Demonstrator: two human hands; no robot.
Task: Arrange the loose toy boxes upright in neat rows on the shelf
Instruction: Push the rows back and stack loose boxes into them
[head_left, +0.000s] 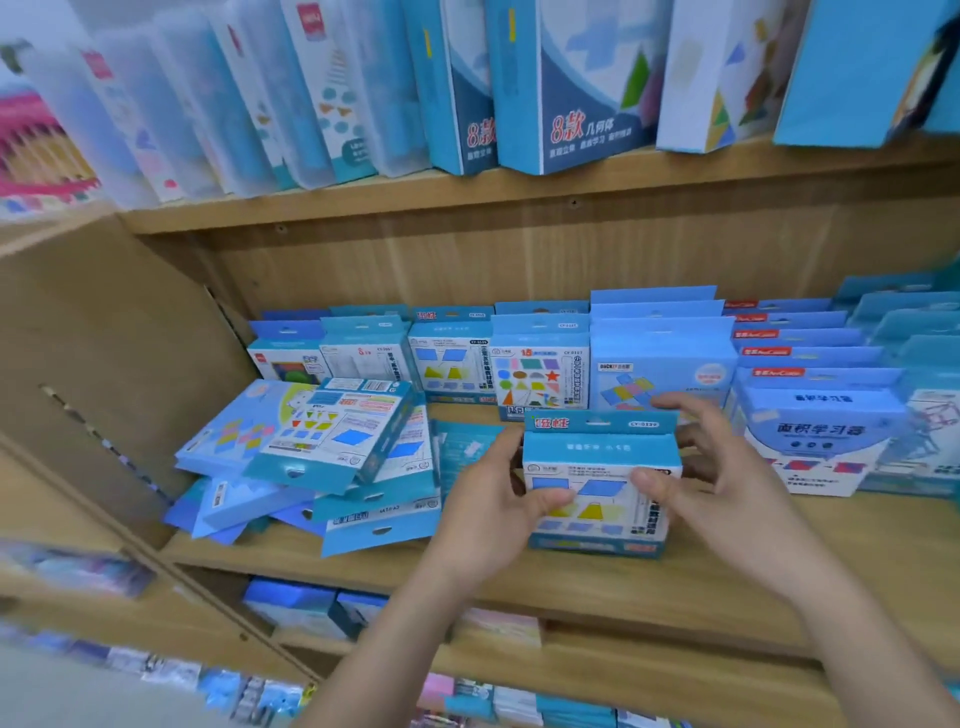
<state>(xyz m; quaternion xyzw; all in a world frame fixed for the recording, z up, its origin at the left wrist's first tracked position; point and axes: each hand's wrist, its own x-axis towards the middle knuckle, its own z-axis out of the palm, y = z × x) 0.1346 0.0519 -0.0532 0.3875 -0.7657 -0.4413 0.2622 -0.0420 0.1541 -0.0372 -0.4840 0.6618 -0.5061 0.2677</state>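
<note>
A blue and white toy box (600, 467) stands upright in the middle of the wooden shelf (597, 577), held from both sides. My left hand (493, 499) grips its left edge and my right hand (706, 467) grips its right edge and top. A loose pile of blue toy boxes (306, 452) lies flat and tilted at the shelf's left. Behind, several boxes stand upright in rows (540, 364) along the back, and more rows (815, 395) fill the right side.
The shelf's wooden side panel (119, 353) closes the left. An upper shelf carries tall leaning boxes (566, 88). Lower shelves (322, 608) hold more packs. Bare shelf board shows in front of the held box.
</note>
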